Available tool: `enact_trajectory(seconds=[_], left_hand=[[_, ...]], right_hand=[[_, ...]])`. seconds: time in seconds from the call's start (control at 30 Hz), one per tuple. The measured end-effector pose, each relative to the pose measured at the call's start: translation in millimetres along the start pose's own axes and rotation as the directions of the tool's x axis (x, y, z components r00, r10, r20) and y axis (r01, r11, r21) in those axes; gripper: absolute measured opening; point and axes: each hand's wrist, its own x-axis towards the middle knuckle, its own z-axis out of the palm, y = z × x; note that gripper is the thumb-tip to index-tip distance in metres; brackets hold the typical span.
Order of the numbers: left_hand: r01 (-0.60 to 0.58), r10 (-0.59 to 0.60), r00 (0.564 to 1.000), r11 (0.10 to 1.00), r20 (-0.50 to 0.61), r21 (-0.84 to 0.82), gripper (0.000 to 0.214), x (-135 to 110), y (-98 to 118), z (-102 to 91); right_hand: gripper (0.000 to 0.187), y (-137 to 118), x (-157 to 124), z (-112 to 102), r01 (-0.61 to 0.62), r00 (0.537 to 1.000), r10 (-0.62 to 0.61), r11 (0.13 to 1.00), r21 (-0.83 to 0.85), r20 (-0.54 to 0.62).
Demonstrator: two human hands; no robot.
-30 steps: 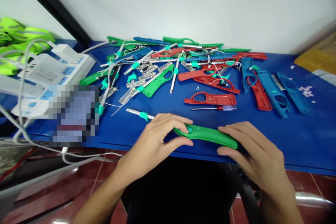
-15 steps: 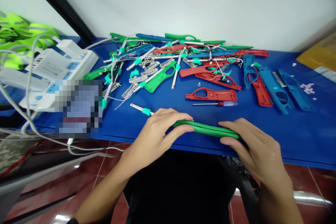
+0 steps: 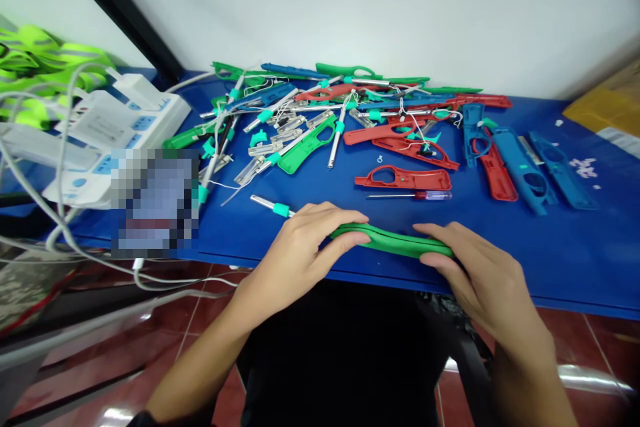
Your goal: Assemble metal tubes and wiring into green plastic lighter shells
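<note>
A green lighter casing [image 3: 393, 242] spans both my hands near the table's front edge, its two halves together with a dark seam along the side. My left hand [image 3: 313, 247] is closed on its left end, thumb below and fingers above. The right end sits between the thumb and fingers of my right hand [image 3: 475, 267]. A metal lighter tube with a teal collar [image 3: 281, 209] sticks out to the left from behind my left hand. Just beyond the casing lie a screwdriver [image 3: 433, 195] with a clear purplish-red handle and a red casing half [image 3: 410, 179].
Behind, a pile of red, blue and green casing halves, metal tubes and clear fuel tanks [image 3: 250, 170] covers the blue table [image 3: 500, 240]. Blue casing halves [image 3: 525, 167] lie right. A white power strip [image 3: 167, 117], cables and a blurred phone [image 3: 157, 203] are left; a yellow-taped box [image 3: 605, 107] is far right.
The casing has tipped slightly in my hands, so more of its near side shows. My right hand has shifted a little left; both hands keep hold.
</note>
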Motion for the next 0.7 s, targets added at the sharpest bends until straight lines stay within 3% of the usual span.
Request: enact_trajectory(seconds=[0.23,0.7], left_hand=[[-0.014,0.014,1.0,1.0,0.007,-0.019,0.015,0.4,0.6,-0.6],[0.045,-0.044,0.999,0.993,0.014,-0.107,0.01,1.7,-3.2,-2.7]], right_hand=[[0.031,1.4,-1.4,2.4,-0.004,1.0,0.004,1.0,0.006,0.006],[0.033,-4.1,5.4,0.2,0.102,0.994,-0.103,0.994,0.044,0.037]])
